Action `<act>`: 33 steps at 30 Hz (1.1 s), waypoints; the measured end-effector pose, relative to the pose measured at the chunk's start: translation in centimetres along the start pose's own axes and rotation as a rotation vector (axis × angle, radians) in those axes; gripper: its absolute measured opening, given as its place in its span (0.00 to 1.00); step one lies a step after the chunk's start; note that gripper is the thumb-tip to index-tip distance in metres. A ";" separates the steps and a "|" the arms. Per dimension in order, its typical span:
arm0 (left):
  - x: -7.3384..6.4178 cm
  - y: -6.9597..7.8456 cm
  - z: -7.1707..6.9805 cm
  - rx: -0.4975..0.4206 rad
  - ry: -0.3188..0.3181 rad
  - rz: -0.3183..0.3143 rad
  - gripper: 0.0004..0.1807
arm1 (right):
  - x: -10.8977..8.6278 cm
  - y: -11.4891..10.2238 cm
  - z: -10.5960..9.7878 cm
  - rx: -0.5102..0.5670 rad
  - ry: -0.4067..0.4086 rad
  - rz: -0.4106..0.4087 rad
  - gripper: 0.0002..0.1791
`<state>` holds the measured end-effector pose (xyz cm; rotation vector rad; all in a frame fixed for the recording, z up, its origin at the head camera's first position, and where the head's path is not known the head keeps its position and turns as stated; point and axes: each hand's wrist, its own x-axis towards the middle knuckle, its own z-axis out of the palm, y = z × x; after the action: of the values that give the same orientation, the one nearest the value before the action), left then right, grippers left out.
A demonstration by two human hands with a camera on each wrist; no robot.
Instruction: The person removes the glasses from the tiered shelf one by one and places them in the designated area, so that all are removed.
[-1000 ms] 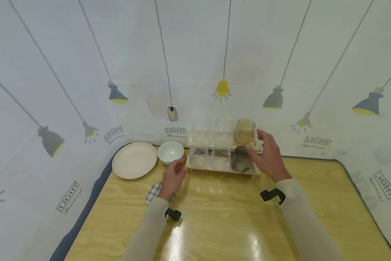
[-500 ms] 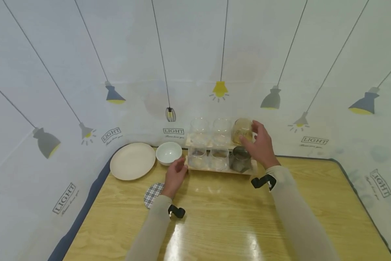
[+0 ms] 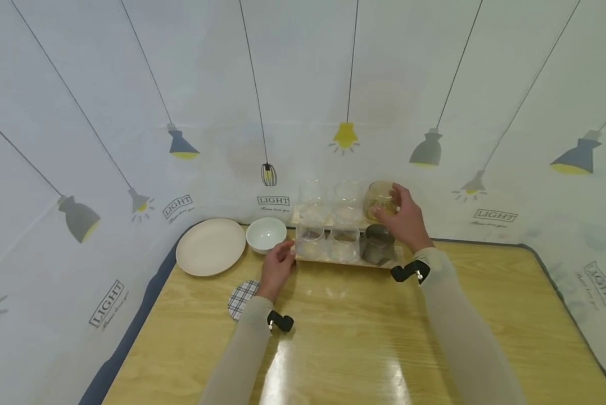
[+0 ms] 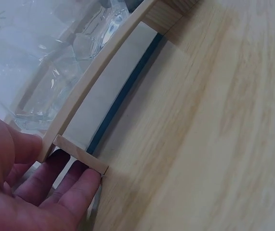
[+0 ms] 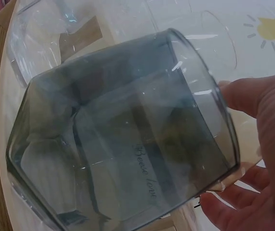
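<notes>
A two-tier wooden rack holds several drinking glasses. On its upper tier at the right, my right hand holds an amber glass with thumb and fingers on its sides. Just below sits a smoky grey glass, which fills the right wrist view and hides most of the amber one there. My left hand grips the rack's left end. In the left wrist view, the thumb lies at the shelf's edge and the fingers curl at the short wooden end piece. Clear glasses stand along both tiers.
A white bowl stands left of the rack, beside a cream plate. A round plaid coaster lies partly behind the left forearm. A wall covering printed with lamps rises right behind the rack and the table.
My right hand has moved from beside the rack's right end up to the amber glass and grips it. My left hand has come right from near the bowl onto the rack's end.
</notes>
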<state>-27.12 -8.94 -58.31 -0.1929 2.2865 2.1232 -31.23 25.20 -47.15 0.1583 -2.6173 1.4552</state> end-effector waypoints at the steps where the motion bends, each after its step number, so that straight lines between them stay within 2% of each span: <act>1: 0.0 0.1 0.1 0.000 0.001 0.004 0.18 | 0.0 0.1 0.0 0.004 0.001 0.000 0.54; 11: -0.3 0.4 0.2 0.030 0.006 -0.009 0.19 | 0.3 0.5 -0.2 -0.036 0.003 0.009 0.54; 18: -0.6 0.7 0.3 0.021 0.007 0.009 0.19 | -0.1 0.5 -0.8 -0.009 0.015 0.021 0.53; 22: -0.4 0.4 0.3 0.014 0.013 0.009 0.18 | -0.9 0.5 -1.5 0.038 0.050 0.023 0.52; 27: -0.3 0.4 0.3 0.023 -0.001 0.009 0.18 | -2.3 0.5 -2.9 0.091 0.105 -0.018 0.51; 33: -0.2 0.6 0.1 0.008 -0.011 0.007 0.19 | -4.7 0.8 -4.8 0.074 0.138 -0.023 0.49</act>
<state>-26.95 -8.78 -57.67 -0.1733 2.2926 2.1127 -26.33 29.81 -46.10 0.0919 -2.4469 1.4993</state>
